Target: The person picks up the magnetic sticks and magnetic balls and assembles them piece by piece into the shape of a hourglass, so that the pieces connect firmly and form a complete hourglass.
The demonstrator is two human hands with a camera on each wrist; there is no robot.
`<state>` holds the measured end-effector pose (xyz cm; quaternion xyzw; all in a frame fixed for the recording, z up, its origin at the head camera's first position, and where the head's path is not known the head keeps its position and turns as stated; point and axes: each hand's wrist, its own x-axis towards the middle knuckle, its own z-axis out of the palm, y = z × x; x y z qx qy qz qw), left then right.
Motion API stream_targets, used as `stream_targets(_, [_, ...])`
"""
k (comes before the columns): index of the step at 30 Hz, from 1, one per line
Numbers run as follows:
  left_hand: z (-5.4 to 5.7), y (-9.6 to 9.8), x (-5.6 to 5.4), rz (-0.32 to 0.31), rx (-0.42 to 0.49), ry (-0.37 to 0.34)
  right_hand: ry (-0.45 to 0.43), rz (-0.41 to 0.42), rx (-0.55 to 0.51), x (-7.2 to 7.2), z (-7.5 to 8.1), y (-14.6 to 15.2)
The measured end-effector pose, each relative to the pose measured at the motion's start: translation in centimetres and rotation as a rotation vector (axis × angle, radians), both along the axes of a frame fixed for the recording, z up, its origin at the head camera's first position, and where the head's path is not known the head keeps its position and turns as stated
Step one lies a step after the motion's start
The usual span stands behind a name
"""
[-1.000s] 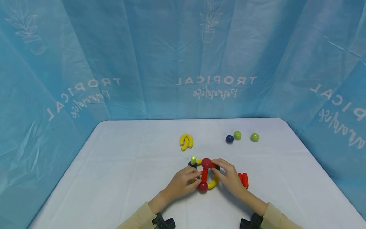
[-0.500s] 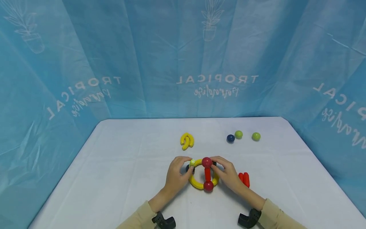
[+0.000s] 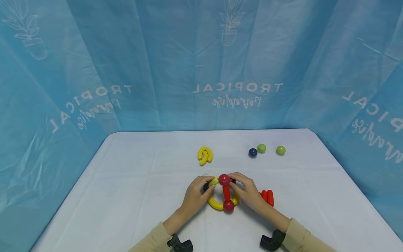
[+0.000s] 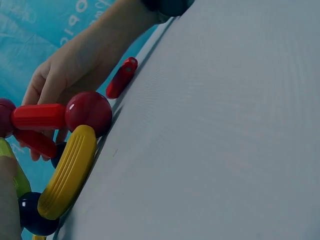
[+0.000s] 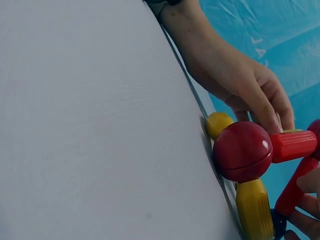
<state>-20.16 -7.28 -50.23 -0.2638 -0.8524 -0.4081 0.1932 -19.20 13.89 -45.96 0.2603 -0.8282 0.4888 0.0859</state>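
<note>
Both hands work on a frame of toy magnetic rods and balls on the table. Curved yellow rods (image 3: 216,204) form its base ring, with a lower red ball (image 3: 228,206) at the front and a dark blue ball (image 4: 38,214) on the left. From the lower ball, a red rod (image 3: 226,193) rises to an upper red ball (image 3: 224,180). My left hand (image 3: 196,192) pinches a light green rod (image 3: 213,181), tilted with its end right at the upper ball. My right hand (image 3: 249,192) pinches another red rod (image 5: 294,192), which slopes down from that ball.
Farther back lie several curved yellow rods (image 3: 205,156), a loose dark blue ball (image 3: 253,153) and two green balls, one nearer (image 3: 261,148) and one farther right (image 3: 281,150). Loose red rods (image 3: 270,198) lie beside my right hand. A blue curtain (image 3: 176,70) hangs behind the white table (image 3: 126,196).
My left hand has moved from the upright red rod to the green rod. The green rod, upright before, now leans toward the upper red ball. My right hand stays near that ball.
</note>
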Motion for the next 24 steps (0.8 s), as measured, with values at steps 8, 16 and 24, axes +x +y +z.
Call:
stream_targets(8, [0.0, -0.1, 0.0, -0.018, -0.031, 0.09, -0.02, -0.02, 0.012, -2.0, -3.0, 0.2])
stream_targets(16, [-0.1, 0.0, 0.0, -0.01, 0.015, 0.07, 0.021, -0.118, 0.056, -1.4, -1.8, 1.4])
stream_targets(24, [-0.4, -0.2, -0.1, 0.018, 0.079, -0.002, 0.047, -0.366, 0.152, 0.0, -1.1, 4.7])
